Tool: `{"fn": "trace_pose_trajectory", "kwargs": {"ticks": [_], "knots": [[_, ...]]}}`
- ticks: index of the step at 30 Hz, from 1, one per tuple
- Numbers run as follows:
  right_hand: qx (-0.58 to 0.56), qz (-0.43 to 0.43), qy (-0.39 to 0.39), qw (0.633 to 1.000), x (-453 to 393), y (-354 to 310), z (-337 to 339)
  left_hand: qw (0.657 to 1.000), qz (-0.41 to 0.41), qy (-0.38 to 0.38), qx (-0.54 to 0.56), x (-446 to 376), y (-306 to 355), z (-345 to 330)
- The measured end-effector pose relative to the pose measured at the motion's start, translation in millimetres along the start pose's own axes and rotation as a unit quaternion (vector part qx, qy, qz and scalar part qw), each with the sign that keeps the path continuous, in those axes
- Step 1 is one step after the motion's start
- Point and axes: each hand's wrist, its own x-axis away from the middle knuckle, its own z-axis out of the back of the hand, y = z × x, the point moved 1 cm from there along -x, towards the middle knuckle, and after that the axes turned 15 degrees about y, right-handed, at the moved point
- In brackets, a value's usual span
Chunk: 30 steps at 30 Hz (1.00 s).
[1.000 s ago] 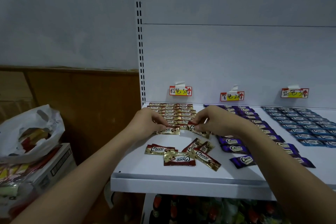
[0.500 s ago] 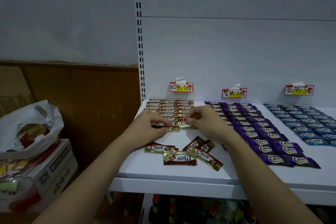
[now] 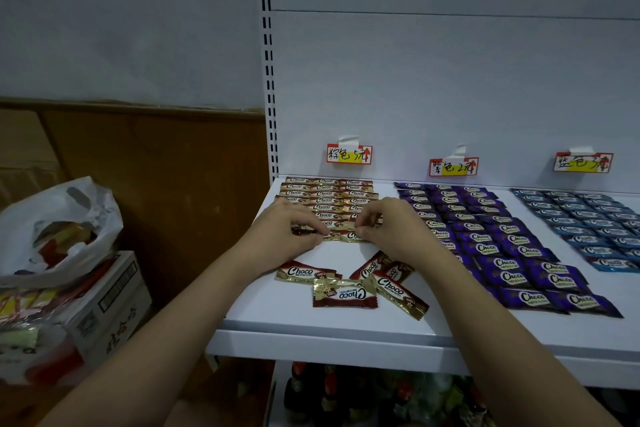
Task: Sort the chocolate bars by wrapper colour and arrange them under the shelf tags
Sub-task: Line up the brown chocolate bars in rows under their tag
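While a moment ago both hands sat a little lower in the frame with a bar angled between them, the left hand (image 3: 287, 230) and the right hand (image 3: 388, 225) now meet just below centre frame, each with fingertips curled onto the small brown-and-gold foil-wrapped chocolate bars (image 3: 341, 236) at the near end of the brown block. The left pinches one bar's wrapper at its end; the right pinches the neighbouring bar, which now lies flat and square with the row instead of askew. By my reading, one more row of the brown block (image 3: 327, 198) is being closed, under the red-and-yellow paper tag (image 3: 349, 154) at upper centre. Just below the hands, four loose brown-and-gold bars (image 3: 344, 293) lie scattered and partly overlapping near the white metal shelf's (image 3: 311, 340) front edge, not yet placed. To the right, purple-wrapped bars (image 3: 502, 239) run in rows under their own tag (image 3: 453, 167), and blue-wrapped bars (image 3: 588, 218) fill the far right under a third tag (image 3: 583, 162); both look finished. Brown alone seems left.
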Motion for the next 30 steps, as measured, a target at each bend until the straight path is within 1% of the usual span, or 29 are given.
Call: {"fn": "trace_pose_trajectory", "kwargs": {"ticks": [4, 6, 10, 12, 14, 16, 19, 21, 24, 27, 30], "knots": [[-0.011, 0.011, 0.003, 1.0, 0.1, 1.8, -1.2, 1.0, 0.001, 0.003, 0.002, -0.6, -3.0, -1.6], [-0.032, 0.014, 0.014, 0.999, 0.0, 1.4, -0.9, 1.0, 0.005, 0.017, 0.01, -0.2, -3.2, -1.2], [-0.097, 0.007, 0.021, 0.995, 4.2, -6.5, 7.1, 0.992, 0.056, 0.075, 0.086, 4.7, 3.9, 7.7], [-0.107, 0.011, 0.008, 0.994, 5.7, -10.4, 13.7, 0.986, 0.082, 0.08, 0.121, 7.7, 7.6, 14.5], [-0.112, 0.029, -0.014, 0.993, 9.0, -16.3, 23.5, 0.984, 0.094, 0.054, 0.141, 16.2, 10.0, 24.6], [-0.11, 0.053, -0.053, 0.991, 15.4, -23.3, 35.1, 0.985, 0.087, 0.015, 0.149, 28.8, 11.4, 35.2], [-0.093, 0.084, -0.147, 0.981, 30.7, -33.5, 47.0, 0.992, 0.066, -0.02, 0.104, 46.4, 11.0, 45.5], [-0.093, 0.099, -0.192, 0.972, 41.9, -40.0, 51.8, 0.995, 0.053, -0.044, 0.074, 54.0, 12.4, 47.7], [-0.068, 0.112, -0.204, 0.97, 54.0, -47.7, 54.3, 0.995, 0.051, -0.063, 0.057, 58.9, 15.9, 48.8], [-0.012, 0.133, -0.197, 0.971, 61.8, -48.9, 52.6, 0.996, 0.054, -0.06, 0.05, 58.7, 17.0, 48.9], [0.012, 0.135, -0.195, 0.971, 67.0, -48.7, 51.3, 0.995, 0.064, -0.063, 0.044, 58.0, 18.4, 48.3]]}}
